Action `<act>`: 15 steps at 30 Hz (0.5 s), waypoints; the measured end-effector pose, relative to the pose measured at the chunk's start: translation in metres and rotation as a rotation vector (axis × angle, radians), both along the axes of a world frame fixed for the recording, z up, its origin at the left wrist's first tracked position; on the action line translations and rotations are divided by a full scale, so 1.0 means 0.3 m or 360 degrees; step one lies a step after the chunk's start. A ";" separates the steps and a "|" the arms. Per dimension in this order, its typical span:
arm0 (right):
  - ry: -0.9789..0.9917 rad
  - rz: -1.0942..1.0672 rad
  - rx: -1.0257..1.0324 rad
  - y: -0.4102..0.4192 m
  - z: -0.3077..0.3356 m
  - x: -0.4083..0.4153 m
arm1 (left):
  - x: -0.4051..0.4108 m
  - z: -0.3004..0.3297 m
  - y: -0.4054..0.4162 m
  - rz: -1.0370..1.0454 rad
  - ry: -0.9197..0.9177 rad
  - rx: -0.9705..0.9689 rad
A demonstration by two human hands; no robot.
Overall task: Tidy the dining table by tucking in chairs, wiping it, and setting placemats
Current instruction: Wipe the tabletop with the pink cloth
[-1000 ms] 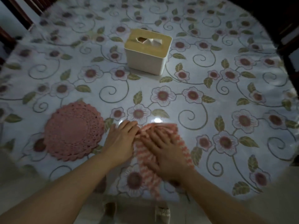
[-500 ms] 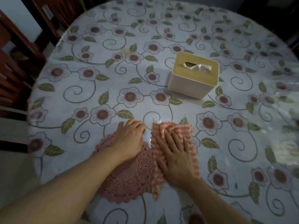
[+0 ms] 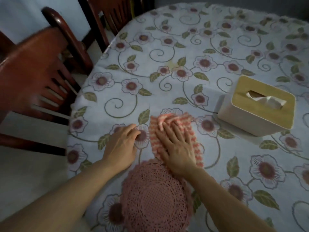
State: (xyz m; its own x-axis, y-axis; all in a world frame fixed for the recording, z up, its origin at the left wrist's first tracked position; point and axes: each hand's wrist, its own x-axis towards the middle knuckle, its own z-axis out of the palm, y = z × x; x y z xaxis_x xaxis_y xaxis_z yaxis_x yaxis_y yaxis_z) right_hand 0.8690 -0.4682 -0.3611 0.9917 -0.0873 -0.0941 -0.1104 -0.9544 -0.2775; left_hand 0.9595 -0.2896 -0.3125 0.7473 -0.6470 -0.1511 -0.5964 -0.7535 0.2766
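Observation:
The round table (image 3: 192, 47) wears a pale cloth printed with flowers and vines. My right hand (image 3: 177, 148) lies flat with straight fingers on a pink-and-white striped wiping cloth (image 3: 168, 122), pressing it onto the table. My left hand (image 3: 122, 144) rests just left of it on the bare tablecloth, fingers loosely bent, holding nothing. A round pink crocheted placemat (image 3: 155, 198) lies at the near edge, under my right wrist.
A white tissue box (image 3: 255, 106) with a wooden lid stands to the right. A dark wooden chair (image 3: 33, 72) stands close at the table's left edge, and a second chair back (image 3: 113, 12) stands behind it at the far left.
Both hands and the cloth have slid leftward across the table, towards its left edge. The left hand has come off the placemat onto the tablecloth. The chairs have come into view.

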 end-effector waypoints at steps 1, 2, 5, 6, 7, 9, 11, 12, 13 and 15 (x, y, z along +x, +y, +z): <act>-0.0009 0.0083 0.0006 -0.013 -0.003 0.006 | 0.016 0.001 0.016 0.0059 0.0011 0.0027; -0.0018 0.0119 -0.0011 -0.044 -0.006 0.011 | 0.029 0.002 0.028 0.0091 0.0010 0.0053; 0.0040 -0.0148 -0.0110 -0.153 0.004 0.067 | 0.082 0.004 0.069 0.0154 0.0022 0.0090; 0.0111 -0.0298 -0.0119 -0.178 0.009 0.092 | 0.098 0.005 0.079 0.0182 0.0037 0.0103; 0.0177 -0.0400 -0.0124 -0.176 0.008 0.129 | 0.119 0.002 0.101 0.0229 0.0054 0.0100; 0.0225 -0.0526 -0.0130 -0.137 0.011 0.175 | 0.145 -0.005 0.134 0.0278 0.0079 0.0058; 0.0209 -0.0613 -0.0119 -0.075 0.009 0.213 | 0.170 -0.013 0.173 0.0290 0.0085 -0.0010; 0.0200 -0.0646 -0.0114 -0.044 0.009 0.228 | 0.180 -0.017 0.192 0.0276 0.0087 -0.0042; 0.0194 -0.0673 -0.0112 -0.015 0.008 0.242 | 0.192 -0.019 0.208 0.0257 0.0090 -0.0069; 0.0198 -0.0734 -0.0108 0.041 0.013 0.270 | 0.221 -0.019 0.238 0.0218 0.0107 -0.0101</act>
